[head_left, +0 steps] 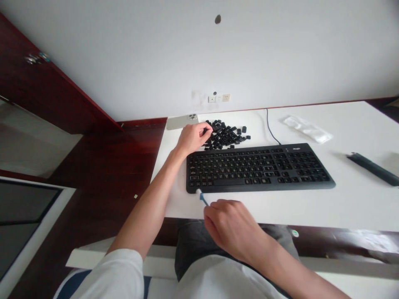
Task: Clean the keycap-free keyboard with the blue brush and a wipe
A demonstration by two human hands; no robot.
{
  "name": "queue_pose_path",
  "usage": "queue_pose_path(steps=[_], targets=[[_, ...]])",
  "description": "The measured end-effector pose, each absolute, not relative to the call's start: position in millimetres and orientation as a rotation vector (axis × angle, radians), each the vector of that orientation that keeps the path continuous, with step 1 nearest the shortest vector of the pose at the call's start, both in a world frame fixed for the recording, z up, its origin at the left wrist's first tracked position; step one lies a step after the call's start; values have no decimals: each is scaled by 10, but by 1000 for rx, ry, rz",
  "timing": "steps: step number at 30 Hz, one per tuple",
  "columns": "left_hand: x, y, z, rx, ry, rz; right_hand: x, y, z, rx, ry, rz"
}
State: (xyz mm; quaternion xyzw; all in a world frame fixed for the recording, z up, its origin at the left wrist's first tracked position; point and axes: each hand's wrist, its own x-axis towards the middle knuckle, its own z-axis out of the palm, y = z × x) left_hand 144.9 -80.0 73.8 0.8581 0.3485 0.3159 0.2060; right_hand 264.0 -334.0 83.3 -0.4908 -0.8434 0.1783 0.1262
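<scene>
A black keyboard (258, 168) lies on the white desk (343, 199), with many keys gone from its sockets. Behind its left end sits a pile of loose black keycaps (227, 135). My left hand (193, 137) reaches to the pile's left edge, its fingers pinched on a keycap. My right hand (229, 226) hovers at the desk's front edge, closed round a small blue-handled tool (202, 197) whose white tip touches the keyboard's front left corner.
A pale phone (182, 121) lies at the desk's back left corner. A clear plastic bag (307, 128) rests behind the keyboard's right end, and a dark long bar (374, 168) lies far right. The keyboard's cable (269, 126) runs to the wall.
</scene>
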Motion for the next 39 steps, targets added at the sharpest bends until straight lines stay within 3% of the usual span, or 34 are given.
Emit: queue_pose_path(steps=[5,11,16,22,27,32,39], targets=[[1430,-766,734,2392,1000,915,2349,-3258,861,-1424,-2407,645],[1430,-792,764,2370,998,912,2579,-3256,1012,-1715,-2231,626],[1379,-763,773,2368,1034,896,2615,-3096,1140,-1320,-2439,916],[1279,-655,762,2339,1119,989,3139,-2313,1328,-1439,-2547,548],[1289,-669,790,2337,1170,936,3459,-1667,1072,-1257,-2486,340],[1277,-670,772,2345,1171,957,3500,-1662,820,-1173,-2341,445],[1300,-667,747,2338,1183,920,3427,-1859,950,-1083,-2486,518]])
